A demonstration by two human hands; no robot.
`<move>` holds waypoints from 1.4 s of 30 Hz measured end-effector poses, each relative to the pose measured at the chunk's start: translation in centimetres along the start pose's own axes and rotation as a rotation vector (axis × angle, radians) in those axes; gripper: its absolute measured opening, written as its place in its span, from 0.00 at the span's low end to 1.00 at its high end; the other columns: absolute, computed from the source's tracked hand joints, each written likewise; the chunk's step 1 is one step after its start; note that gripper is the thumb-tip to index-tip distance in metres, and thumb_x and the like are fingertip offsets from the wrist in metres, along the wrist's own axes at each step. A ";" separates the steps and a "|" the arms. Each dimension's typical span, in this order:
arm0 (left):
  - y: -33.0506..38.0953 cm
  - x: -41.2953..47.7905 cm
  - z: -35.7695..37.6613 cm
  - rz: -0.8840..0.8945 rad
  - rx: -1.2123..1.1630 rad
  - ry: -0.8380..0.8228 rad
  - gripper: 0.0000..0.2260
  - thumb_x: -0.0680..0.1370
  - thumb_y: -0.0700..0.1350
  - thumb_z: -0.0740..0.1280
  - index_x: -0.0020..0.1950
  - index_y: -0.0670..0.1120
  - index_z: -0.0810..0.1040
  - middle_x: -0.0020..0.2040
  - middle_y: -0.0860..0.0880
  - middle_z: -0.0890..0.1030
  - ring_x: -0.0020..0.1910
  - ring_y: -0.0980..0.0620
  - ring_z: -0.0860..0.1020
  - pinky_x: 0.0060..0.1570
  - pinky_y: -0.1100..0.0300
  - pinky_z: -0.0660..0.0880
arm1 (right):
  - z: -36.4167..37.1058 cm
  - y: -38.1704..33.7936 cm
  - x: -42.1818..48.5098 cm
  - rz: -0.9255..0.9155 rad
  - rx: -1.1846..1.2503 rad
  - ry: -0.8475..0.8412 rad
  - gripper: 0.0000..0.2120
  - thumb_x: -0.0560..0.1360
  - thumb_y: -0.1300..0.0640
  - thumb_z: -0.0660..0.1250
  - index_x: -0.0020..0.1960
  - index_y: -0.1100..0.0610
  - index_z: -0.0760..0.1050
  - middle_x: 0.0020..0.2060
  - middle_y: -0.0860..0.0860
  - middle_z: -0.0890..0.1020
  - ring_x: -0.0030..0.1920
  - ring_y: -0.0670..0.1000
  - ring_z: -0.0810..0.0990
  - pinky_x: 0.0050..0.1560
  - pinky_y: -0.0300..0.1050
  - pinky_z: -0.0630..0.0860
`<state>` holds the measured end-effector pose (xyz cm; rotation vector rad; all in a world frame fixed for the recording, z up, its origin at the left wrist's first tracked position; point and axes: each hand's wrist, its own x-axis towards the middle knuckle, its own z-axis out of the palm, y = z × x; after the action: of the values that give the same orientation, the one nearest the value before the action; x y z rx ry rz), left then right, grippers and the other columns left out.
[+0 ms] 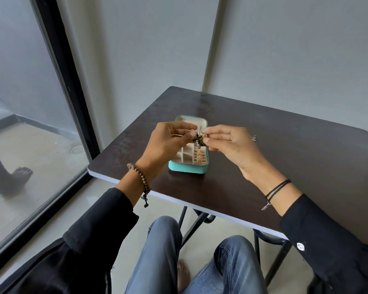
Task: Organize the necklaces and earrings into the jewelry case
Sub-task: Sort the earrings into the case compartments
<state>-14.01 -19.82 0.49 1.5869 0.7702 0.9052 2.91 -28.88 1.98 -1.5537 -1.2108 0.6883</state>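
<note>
An open turquoise jewelry case (186,169) with a cream divided lining lies on the dark table (285,149). Gold pieces (199,157) sit in its front right compartments. Both hands hover above the case. My left hand (168,143) and my right hand (227,143) together pinch a small dark green beaded piece with a gold part (200,138) between fingertips. A thin gold chain (176,135) shows by the left hand's fingers. The hands hide much of the case's middle.
A small silver item (253,138) lies on the table right of my right hand. The table's near edge (200,206) runs above my knees. A glass door with a black frame (68,85) stands to the left.
</note>
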 end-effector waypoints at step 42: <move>-3.6 1.2 -2.1 -0.015 0.363 0.179 0.09 0.76 0.48 0.75 0.52 0.46 0.87 0.46 0.51 0.87 0.45 0.61 0.83 0.52 0.58 0.82 | 5.5 2.9 2.7 -0.125 -0.444 0.030 0.08 0.79 0.59 0.70 0.57 0.53 0.83 0.47 0.44 0.84 0.45 0.38 0.80 0.45 0.20 0.72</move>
<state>-15.24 -17.09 -2.59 1.8259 1.1207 0.9433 0.05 -24.30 -2.21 -1.8185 -1.4935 0.3235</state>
